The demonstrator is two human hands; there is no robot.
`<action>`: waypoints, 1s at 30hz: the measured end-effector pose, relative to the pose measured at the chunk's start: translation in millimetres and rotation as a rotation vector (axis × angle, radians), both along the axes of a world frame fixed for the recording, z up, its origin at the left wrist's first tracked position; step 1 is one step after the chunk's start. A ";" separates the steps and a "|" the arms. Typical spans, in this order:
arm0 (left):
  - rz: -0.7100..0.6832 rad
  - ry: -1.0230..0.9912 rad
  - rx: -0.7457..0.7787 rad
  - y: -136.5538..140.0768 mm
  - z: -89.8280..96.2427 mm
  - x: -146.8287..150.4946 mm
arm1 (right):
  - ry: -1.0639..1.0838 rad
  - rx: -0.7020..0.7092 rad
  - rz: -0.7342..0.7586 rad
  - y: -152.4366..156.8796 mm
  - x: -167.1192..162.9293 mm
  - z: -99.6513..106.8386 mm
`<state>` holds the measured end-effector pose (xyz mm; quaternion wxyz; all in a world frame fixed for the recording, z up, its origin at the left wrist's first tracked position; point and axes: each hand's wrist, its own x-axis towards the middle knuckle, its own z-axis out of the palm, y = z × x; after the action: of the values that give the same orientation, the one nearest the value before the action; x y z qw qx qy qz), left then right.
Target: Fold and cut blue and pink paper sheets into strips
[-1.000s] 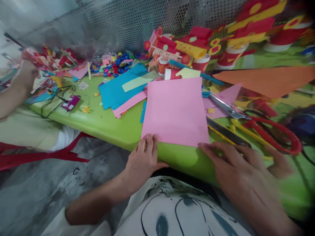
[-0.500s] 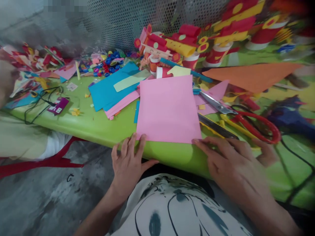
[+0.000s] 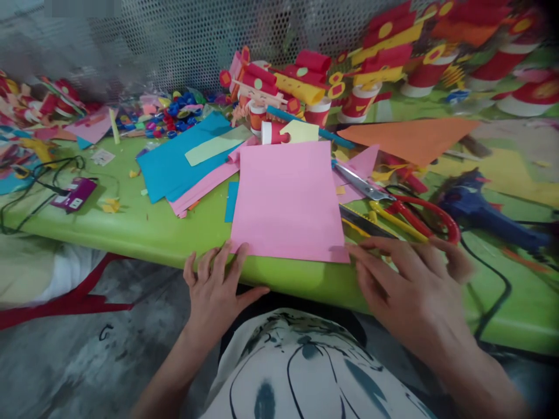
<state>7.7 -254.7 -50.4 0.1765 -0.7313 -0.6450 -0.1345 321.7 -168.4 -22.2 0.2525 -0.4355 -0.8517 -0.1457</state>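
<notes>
A square sheet of pink paper [image 3: 288, 201] lies flat near the front edge of the green table [image 3: 192, 233]. At its near left corner rest the fingertips of my left hand [image 3: 216, 285], fingers spread and thumb held out to the side. My right hand [image 3: 413, 285] touches the near right corner with its index fingertip, the other fingers apart and bent. Just beyond that hand lie red-handled scissors [image 3: 430, 212] and a black and yellow cutter [image 3: 364, 222], the latter partly hidden by the sheet and my hand.
A blue glue gun [image 3: 484, 206] with a black cord lies at the right. Blue paper [image 3: 174, 166] and an orange sheet [image 3: 410, 138] flank the pink one. Red and yellow paper-cup figures [image 3: 360, 99] stand behind. At left sits a purple box [image 3: 75, 195] with cables.
The view has swung a little to the right, so everything sits further left. Both hands stay at the sheet's near corners; the right fingertip no longer covers the corner itself.
</notes>
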 end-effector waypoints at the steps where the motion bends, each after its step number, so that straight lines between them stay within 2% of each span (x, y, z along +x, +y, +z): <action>1: 0.003 -0.014 0.002 0.3 0.1 0.2 | 0.029 0.005 0.022 0.3 -1.8 2.2; 6: -0.038 -0.033 0.030 3.5 4.5 -1.2 | 0.070 -0.075 0.151 -0.1 -11.7 4.0; 11: -0.073 -0.126 0.023 10.6 11.6 -11.8 | 0.038 -0.062 0.208 3.5 -12.4 -0.1; 16: -0.107 -0.254 0.006 18.8 19.3 -24.1 | 0.073 -0.038 0.211 3.9 -11.3 -0.3; 23: -0.118 -0.399 -0.055 28.6 27.0 -33.0 | 0.098 -0.061 0.117 5.3 -14.0 -10.3; 30: -0.058 -0.530 -0.253 32.4 35.6 -40.5 | 0.047 -0.086 0.110 12.3 -11.3 -16.6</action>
<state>-32.8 -222.3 -14.8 -0.0945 -0.7048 -0.6592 -0.2445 310.4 -156.1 -38.7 0.2611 -0.4017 -0.8737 -0.0845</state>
